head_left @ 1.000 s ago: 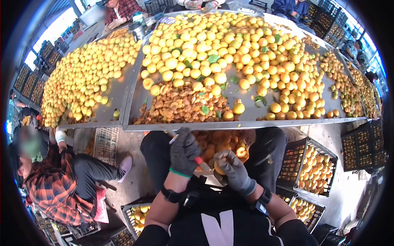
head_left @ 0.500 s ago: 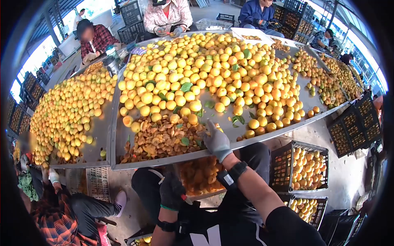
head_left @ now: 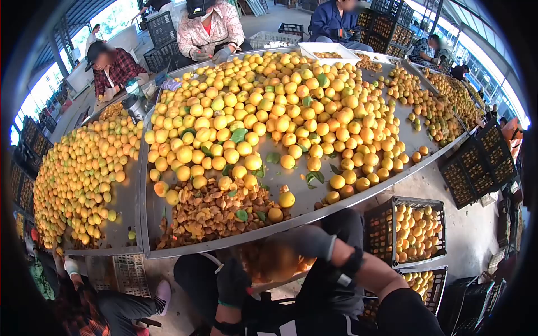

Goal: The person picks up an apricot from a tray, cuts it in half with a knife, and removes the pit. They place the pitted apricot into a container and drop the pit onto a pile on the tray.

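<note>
Below the table edge, my left hand (head_left: 232, 283) in a dark glove is closed, low by my knee. A small red tool (head_left: 249, 290) shows at its fingers, mostly hidden. My right hand (head_left: 309, 245), gloved and smeared by motion, is over a container of apricot halves (head_left: 255, 263) between my knees; its fingers cannot be made out. On the metal table (head_left: 305, 193) above lies a heap of torn apricot halves (head_left: 216, 210). Two whole apricots (head_left: 286, 199) sit at its right side, and a large pile of whole apricots (head_left: 224, 117) spreads behind.
Black crates of apricots (head_left: 417, 232) stand on the floor at my right. A tilted crate (head_left: 479, 165) is farther right. Several people sit around the tables; a neighbour's leg (head_left: 126, 305) reaches in at lower left. A white tray (head_left: 328, 53) rests at the table's far side.
My right hand has come back from the halves on the table to below the edge, over the container. My left hand stays low. The view has shifted slightly.
</note>
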The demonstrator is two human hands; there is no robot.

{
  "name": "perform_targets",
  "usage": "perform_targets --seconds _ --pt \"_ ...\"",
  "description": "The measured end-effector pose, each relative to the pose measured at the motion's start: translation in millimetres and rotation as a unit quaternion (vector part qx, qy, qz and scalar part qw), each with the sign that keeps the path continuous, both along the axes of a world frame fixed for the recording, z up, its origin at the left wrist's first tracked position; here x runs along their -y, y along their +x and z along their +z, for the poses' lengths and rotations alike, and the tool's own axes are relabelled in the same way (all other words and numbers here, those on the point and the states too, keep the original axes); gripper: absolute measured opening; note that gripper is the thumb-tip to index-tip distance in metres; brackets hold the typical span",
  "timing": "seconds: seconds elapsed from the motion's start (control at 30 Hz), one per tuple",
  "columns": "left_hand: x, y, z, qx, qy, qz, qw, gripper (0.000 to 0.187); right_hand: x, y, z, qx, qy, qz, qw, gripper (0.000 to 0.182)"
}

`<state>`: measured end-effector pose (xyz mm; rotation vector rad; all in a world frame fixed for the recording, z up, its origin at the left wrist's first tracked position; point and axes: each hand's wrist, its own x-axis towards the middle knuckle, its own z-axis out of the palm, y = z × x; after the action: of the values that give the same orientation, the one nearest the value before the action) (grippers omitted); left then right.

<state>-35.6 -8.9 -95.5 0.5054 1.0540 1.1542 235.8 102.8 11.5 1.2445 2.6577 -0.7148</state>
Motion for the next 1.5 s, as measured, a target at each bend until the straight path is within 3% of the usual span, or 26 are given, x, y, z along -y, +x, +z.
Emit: perform_targets --seconds 0.03,0.07,0.1,0.13,0.2,0.23,0.33,0.4,0.5,0.63,0.67,0.7,0.73,0.77,0.83,0.9,0.97,1.0,1.03,1.07,1.1,1.23,1.37,1.4,1.43,1.5 --pt "0.4 0.2 -0.7 -0.001 0.0 -0.001 1.0 0.025 -18.0 18.5 -3.0 -0.15 0.088 0.051 0.983 0.032" --pt "1.4 1.7 3.0 0.099 -0.055 0.026 0.993 0.023 -36.6 32.1 -2.0 -0.294 0.173 0.101 0.934 0.035" --pt "0.9 4.1 8.6 0.197 -0.11 0.054 0.973 0.022 -49.0 37.5 20.0 -0.362 -0.049 -0.15 0.919 0.036" --pt "-1.0 6.6 18.0 0.197 -0.111 0.056 0.973 0.022 -79.7 52.9 29.7 -0.292 0.191 -0.096 0.932 0.031" --pt "-5.2 10.9 39.9 0.335 -0.126 0.012 0.934 0.019 -137.0 67.5 42.4 -0.226 0.208 -0.317 0.897 0.029" --pt "-6.4 14.8 44.5 0.333 -0.124 0.015 0.935 0.019 -169.1 83.5 35.2 -0.091 0.322 -0.313 0.889 0.039" --pt "-10.0 23.9 44.1 0.27 -0.106 -0.004 0.957 0.013 -233.3 111.3 20.8 -0.008 0.38 -0.347 0.857 0.056" --pt "-9.9 23.0 41.0 0.206 -0.15 -0.069 0.965 0.012 -251.2 113.6 6.5 0.078 0.395 -0.348 0.847 0.054" --pt "-9.0 30.1 49.2 0.179 -0.182 -0.009 0.967 0.008 -258.2 115.4 -7.7 0.107 0.414 -0.306 0.851 0.046" --pt "-11.9 37.3 63.7 0.14 -0.155 -0.009 0.978 0.01 -211.2 103.4 12.2 0.052 0.351 -0.382 0.853 0.045" --pt "-10.9 37.7 62.1 0.097 -0.13 -0.022 0.986 0.01 -195.0 106.6 3.3 -0.24 0.24 -0.398 0.852 0.046" --pt "-8.6 38.7 60.4 0.053 -0.106 -0.033 0.992 0.011 -176.1 108.0 -3.8 -0.509 0.103 -0.373 0.769 0.048" --pt "-6.7 39.5 59.9 0.054 -0.105 -0.032 0.992 0.011 -149.3 99.7 2.5 -0.653 -0.076 -0.33 0.678 0.048" --pt "-6.5 39.4 60.9 0.048 -0.078 -0.032 0.995 0.012 -118.1 86.3 12.6 -0.755 -0.252 -0.269 0.542 0.049" --pt "-6.8 41.2 64.2 0.042 -0.055 -0.027 0.997 0.013 -65.1 64.8 14.7 -0.77 -0.301 -0.192 0.529 0.054" --pt "-7.9 45.1 70.3 -0.16 0.045 -0.033 0.986 0.009 -12.8 33.4 30.9 -0.773 -0.38 -0.208 0.464 0.057" --pt "-9.0 47.0 77.8 -0.36 0.134 -0.045 0.922 0.007 21.6 15.1 32.6 -0.707 -0.421 -0.213 0.527 0.068" --pt "-4.8 48.3 81.8 -0.453 0.171 -0.053 0.873 0.008 38.9 3.2 26.0 -0.702 -0.433 -0.214 0.523 0.068" --pt "-2.7 49.5 87.4 -0.457 0.162 -0.046 0.873 0.008 54.2 -8.4 19.2 -0.699 -0.442 -0.211 0.521 0.068" --pt "-1.4 51.4 95.4 -0.572 0.24 -0.059 0.782 0.008 68.5 -18.9 13.6 -0.689 -0.467 -0.216 0.511 0.063" --pt "2.4 54.4 105.9 -0.67 0.309 -0.074 0.671 0.013 77.7 -28.2 16.4 -0.664 -0.431 -0.227 0.567 0.06" --pt "21.1 59.3 133.9 -0.705 0.293 -0.104 0.637 0.018 99.8 -38.7 9.5 -0.647 -0.375 -0.212 0.63 0.04" --pt "33.7 58.4 133.2 -0.669 0.322 -0.156 0.652 0.022 103.3 -31.7 20.1 -0.641 -0.339 -0.189 0.662 0.022" --pt "35.3 57.5 138.4 -0.516 0.242 -0.231 0.789 0.026 101.8 -33.2 10.2 -0.647 -0.305 -0.182 0.675 0.025" --pt "36.0 56.2 141.4 -0.337 0.15 -0.294 0.882 0.031 102.4 -32.5 5.0 -0.648 -0.303 -0.183 0.675 0.025" --pt "38.7 51.5 133.9 -0.261 0.119 -0.296 0.911 0.032 103.4 -31.8 1.6 -0.714 -0.419 -0.181 0.531 0.022"
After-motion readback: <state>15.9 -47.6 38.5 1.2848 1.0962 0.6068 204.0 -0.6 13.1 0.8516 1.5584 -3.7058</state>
